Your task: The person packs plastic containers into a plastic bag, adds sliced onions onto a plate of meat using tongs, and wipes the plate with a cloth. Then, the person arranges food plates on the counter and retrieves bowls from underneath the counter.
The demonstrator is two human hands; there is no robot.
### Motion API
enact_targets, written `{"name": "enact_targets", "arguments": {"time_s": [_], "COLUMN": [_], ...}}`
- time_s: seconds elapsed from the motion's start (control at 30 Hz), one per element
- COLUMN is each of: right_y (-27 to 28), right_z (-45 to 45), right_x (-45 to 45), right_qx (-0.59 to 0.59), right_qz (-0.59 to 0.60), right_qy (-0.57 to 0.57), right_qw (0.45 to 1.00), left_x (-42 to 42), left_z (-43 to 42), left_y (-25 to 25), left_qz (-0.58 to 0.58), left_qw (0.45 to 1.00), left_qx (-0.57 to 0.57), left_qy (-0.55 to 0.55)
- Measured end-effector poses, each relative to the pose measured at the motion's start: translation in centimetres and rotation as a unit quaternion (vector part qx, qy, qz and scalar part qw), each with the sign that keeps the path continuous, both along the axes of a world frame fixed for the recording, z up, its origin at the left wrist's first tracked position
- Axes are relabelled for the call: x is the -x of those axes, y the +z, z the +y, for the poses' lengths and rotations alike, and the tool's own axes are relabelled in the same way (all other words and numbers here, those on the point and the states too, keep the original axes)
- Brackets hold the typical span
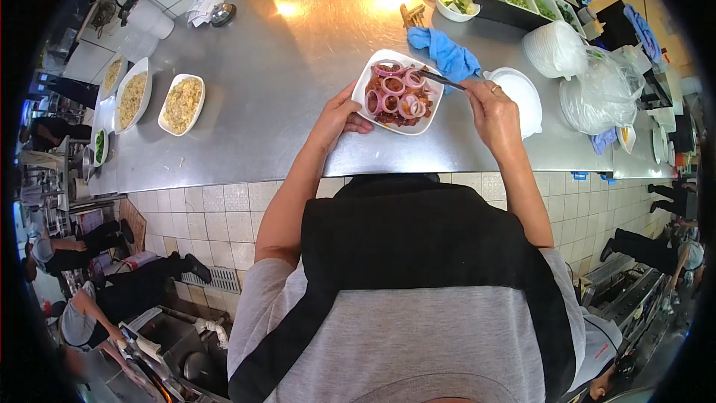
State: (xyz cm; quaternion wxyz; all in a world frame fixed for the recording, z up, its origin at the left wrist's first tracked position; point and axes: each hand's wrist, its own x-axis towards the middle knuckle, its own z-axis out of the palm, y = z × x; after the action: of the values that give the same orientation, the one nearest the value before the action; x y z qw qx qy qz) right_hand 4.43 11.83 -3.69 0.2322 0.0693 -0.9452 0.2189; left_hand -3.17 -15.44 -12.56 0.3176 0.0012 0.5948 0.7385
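Note:
A white square dish (412, 130) holds dark red glazed food (385, 118) topped with purple onion rings (393, 86). My left hand (339, 116) grips the dish at its left edge, thumb on the rim. Black tongs (446, 80) are pinched in my right hand (492, 110), their tips at the dish's upper right, among the onion rings. Just behind the tongs a blue cloth (450, 54) lies crumpled on the counter. White round lids or plates (520, 97) sit partly behind my right hand.
The steel counter (283, 104) bears white dishes of fried rice (182, 104) at left. Bagged white bowls (556, 50), a plastic bag (600, 93), a bowl of green slices (456, 3) and a tray of chopped greens (533, 1) are at right. Other people stand far left and right.

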Motion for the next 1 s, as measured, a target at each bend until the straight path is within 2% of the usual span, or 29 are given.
{"name": "enact_targets", "arguments": {"time_s": [0.07,0.17,0.27,0.37,0.47,0.57,0.77,0.93,1.0], "right_y": [0.5,0.7,0.3,-1.1,-1.7,-0.8,1.1,0.6,1.7], "right_z": [0.0,0.3,0.4,-0.2,-0.7,-0.7,0.5,1.0,2.1], "right_x": [-0.1,-0.6,-0.9,-0.7,-0.3,-0.5,-1.4,-1.4,-1.5], "right_qx": [0.045,0.138,0.179,0.18,0.096,0.066,0.18,0.167,0.164], "right_qz": [0.011,-0.052,-0.139,-0.104,-0.065,-0.089,-0.082,-0.109,-0.071], "right_qy": [0.015,-0.017,-0.042,-0.007,0.001,0.01,-0.018,0.002,-0.019], "right_qw": [0.999,0.989,0.973,0.978,0.993,0.994,0.98,0.98,0.984], "left_x": [0.2,0.0,0.0,0.1,0.0,0.0,-0.4,-0.7,-1.2], "left_z": [0.1,0.1,0.2,0.1,0.1,0.2,0.2,0.0,0.0], "left_y": [0.1,0.0,0.0,0.0,-0.1,-0.1,-0.3,-0.4,-0.7], "left_qz": [0.001,0.0,0.004,0.006,0.003,0.001,0.011,0.018,0.016], "left_qw": [1.0,1.0,1.0,1.0,1.0,1.0,1.0,0.999,0.998], "left_qx": [0.0,0.003,0.0,-0.004,-0.01,-0.008,-0.005,-0.015,-0.008], "left_qy": [0.0,0.005,0.005,0.0,0.001,0.006,0.022,0.027,0.054]}}
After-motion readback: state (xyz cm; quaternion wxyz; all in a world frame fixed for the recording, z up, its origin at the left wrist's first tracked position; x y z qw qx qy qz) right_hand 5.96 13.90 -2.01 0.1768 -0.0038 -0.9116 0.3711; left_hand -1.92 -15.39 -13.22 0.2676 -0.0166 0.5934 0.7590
